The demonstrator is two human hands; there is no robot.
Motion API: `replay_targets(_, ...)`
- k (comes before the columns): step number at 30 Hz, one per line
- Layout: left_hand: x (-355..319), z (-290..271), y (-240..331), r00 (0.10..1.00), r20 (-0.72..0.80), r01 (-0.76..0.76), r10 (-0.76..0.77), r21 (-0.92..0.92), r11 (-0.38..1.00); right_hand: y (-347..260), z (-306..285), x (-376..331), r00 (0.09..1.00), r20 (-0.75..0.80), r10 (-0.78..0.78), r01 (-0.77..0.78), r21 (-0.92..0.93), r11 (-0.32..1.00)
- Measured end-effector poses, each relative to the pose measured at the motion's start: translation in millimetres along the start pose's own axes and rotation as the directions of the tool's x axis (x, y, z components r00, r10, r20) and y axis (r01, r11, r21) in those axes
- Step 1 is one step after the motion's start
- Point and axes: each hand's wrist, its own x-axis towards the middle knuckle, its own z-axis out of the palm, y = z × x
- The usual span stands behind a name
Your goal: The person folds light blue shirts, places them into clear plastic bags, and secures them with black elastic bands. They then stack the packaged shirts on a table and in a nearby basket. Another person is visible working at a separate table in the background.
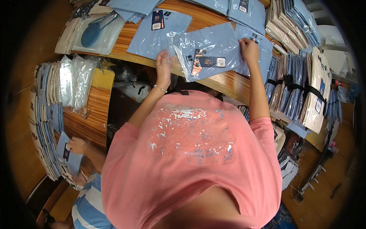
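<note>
A folded light blue shirt in a clear plastic bag [219, 40] lies tilted over the table's front edge, a dark hang tag showing through the film. My right hand [249, 51] pinches its upper right side with closed fingers. Beside the bag's left edge is my left hand [163, 70], fingers stretched upward and partly blurred; whether they touch the loose film is unclear. Another bagged blue shirt [152, 36] with a dark tag lies just beyond my left hand. Under my right hand, a further blue shirt [265, 51] is partly covered.
More blue shirts [251, 17] cover the table's far side. A blue tape roll [90, 35] rests on plastic bags at left. Strapped shirt stacks [293, 87] stand at right. At lower left, another person's hand [77, 145] handles a blue shirt beside long shirt stacks [42, 126].
</note>
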Motion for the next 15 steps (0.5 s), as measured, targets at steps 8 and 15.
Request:
replay_targets(8,7.9,-14.6,8.6,0.933,0.269,0.271,-0.239,-0.087,0.959,-23.3,-41.1,18.9,0.993,0.049,-0.112,0.095,0.269,0.959)
replay_targets(15,12.7,-10.6,2.0,0.881,0.386,0.310,-0.273,-0.037,0.950,-44.5,-108.0,39.0,0.984,-0.121,-0.134,0.159,0.234,0.959)
